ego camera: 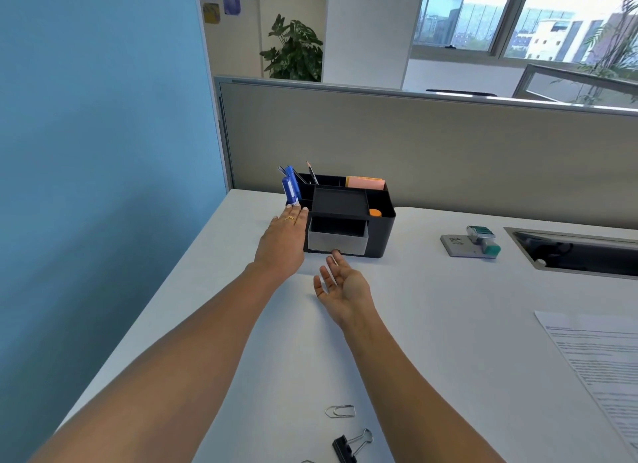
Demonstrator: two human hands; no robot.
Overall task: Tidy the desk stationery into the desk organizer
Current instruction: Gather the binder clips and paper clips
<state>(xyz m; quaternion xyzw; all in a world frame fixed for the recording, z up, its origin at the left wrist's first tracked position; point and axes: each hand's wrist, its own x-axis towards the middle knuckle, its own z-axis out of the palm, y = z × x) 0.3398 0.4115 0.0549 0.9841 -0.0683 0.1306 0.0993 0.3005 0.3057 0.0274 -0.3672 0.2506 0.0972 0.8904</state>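
Note:
The black desk organizer (381, 234) stands at the back of the white desk (448, 341), its grey drawer (336, 243) pulled out a little. Blue pens (290, 188), a pencil (311, 172), pink and orange sticky notes (365, 182) and an orange-capped item (375, 213) sit in its compartments. My left hand (283, 241) lies with straight fingers against the organizer's left side. Palm turned up, my right hand (343, 284) has relaxed fingers, one fingertip at the drawer's front. A silver paper clip (340, 411) and a black binder clip (352, 443) lie near the desk's front.
A grey and teal stapler (471, 245) sits to the right of the organizer. Behind it, a cable slot (580, 252) is sunk into the desk. A printed sheet (604, 366) lies at the right edge. A beige partition (448, 145) closes the back, a blue wall (103, 151) the left.

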